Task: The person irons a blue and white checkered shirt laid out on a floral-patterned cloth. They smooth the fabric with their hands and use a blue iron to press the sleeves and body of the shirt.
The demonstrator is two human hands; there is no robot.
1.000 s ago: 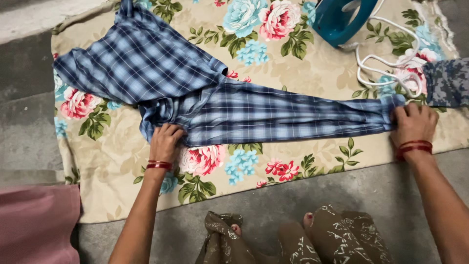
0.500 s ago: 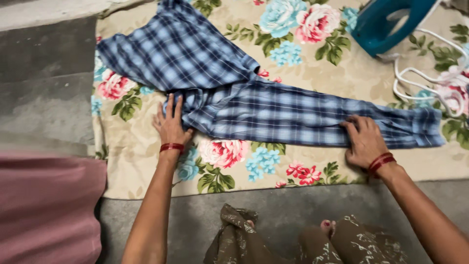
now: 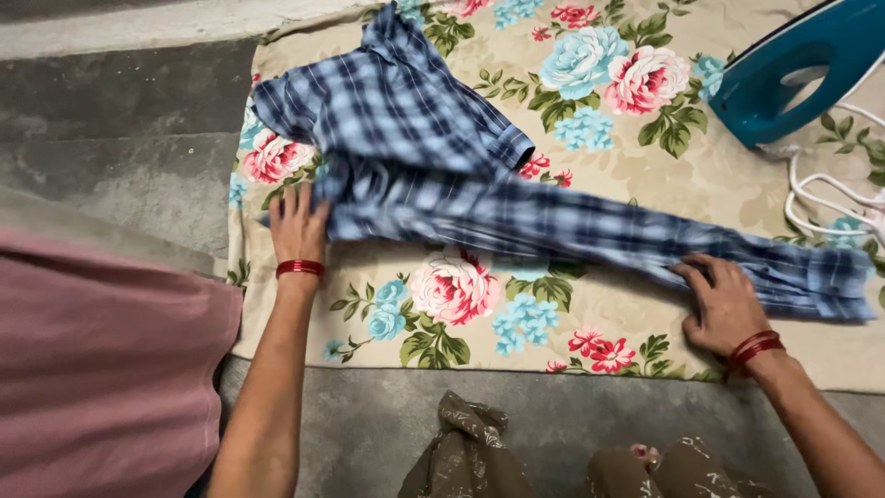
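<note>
A blue plaid shirt [image 3: 415, 120] lies on a beige floral cloth [image 3: 636, 180] spread on the floor. Its long sleeve [image 3: 590, 226] stretches out to the right. My left hand [image 3: 297, 226] rests flat, fingers extended, against the shirt's left edge where the sleeve meets the body. My right hand [image 3: 728, 304] sits at the sleeve's lower edge near the cuff, its fingers curled onto the fabric. Both wrists wear red bangles.
A teal iron [image 3: 793, 74] stands at the cloth's top right, its white cord [image 3: 820, 207] looped beside it. A pink fabric [image 3: 101, 369] fills the lower left. Grey concrete floor [image 3: 129, 138] surrounds the cloth. My knees in brown patterned clothing [image 3: 470, 452] are at the bottom.
My right hand slid left along the sleeve from the cuff. My left hand went from gripping the shoulder to lying flat and shifted up-left. The view panned left, and the camouflage cloth left the frame.
</note>
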